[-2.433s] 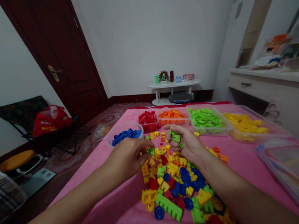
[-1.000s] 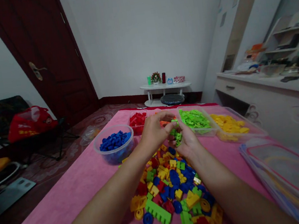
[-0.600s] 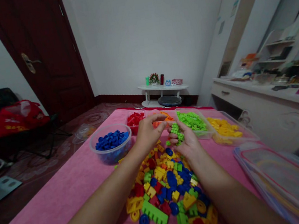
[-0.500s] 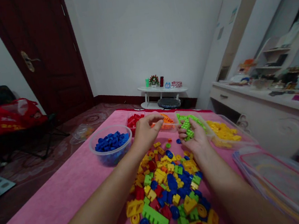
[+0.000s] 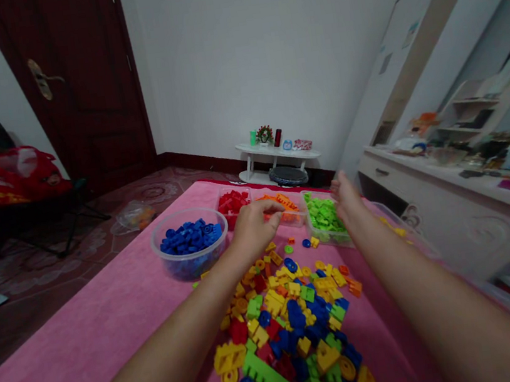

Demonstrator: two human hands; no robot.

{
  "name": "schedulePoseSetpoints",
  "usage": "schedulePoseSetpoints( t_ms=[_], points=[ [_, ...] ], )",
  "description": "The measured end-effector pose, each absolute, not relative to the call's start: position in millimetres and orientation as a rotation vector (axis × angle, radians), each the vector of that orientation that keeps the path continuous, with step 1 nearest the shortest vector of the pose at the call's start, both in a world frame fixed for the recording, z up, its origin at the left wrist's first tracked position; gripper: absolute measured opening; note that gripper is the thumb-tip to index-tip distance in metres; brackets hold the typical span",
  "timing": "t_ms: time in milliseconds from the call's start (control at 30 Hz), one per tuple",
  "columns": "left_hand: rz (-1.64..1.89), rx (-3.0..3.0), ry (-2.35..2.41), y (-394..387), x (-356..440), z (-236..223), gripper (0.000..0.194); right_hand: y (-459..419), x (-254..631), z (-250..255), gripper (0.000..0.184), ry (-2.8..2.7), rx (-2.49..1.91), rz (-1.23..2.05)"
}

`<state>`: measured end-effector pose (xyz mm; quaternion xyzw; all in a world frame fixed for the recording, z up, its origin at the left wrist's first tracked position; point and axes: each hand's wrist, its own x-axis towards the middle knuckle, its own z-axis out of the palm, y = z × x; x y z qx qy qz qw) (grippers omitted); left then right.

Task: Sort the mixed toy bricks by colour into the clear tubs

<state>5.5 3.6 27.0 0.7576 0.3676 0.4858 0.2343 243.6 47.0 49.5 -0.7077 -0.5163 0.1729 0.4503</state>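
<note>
Green plastic building blocks (image 5: 323, 213), gone from the right hand (image 5: 347, 197) within the last half second and, by the look of it, down into the clear rectangular plastic tub (image 5: 332, 238)! Right hand just by that tub's right edge, fingers extended, nothing visible in grasp; left hand (image 5: 254, 224) hanging near the clear plastic tub of orange blocks (image 5: 295, 218), thumb and forefinger apart, apparently empty. One handful fewer outside the tubs, then, with the mixed-colour block pile (image 5: 275, 302) still loose on the pink cloth-covered surface (image 5: 110, 306), greens included
</note>
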Motion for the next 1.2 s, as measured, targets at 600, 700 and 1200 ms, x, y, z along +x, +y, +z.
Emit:
schedulePoseSetpoints(
  t_ms=[600,700,1200],
  points=[
    [0.537,2.561,0.844,-11.1,21.7,-17.0,0.03,-54.9,216.8,33.0,0.018,-1.709,-1.548,0.812],
    [0.45,2.598,0.938,-16.7,23.6,-18.8,0.029,-55.1,215.0,27.5,0.019,-1.988,-1.64,0.776],
    [0.617,1.259,0.859,-1.6,20.7,-6.3,0.037,-58.0,201.2,10.4,0.016,-2.283,-2.125,0.628]
  ],
)
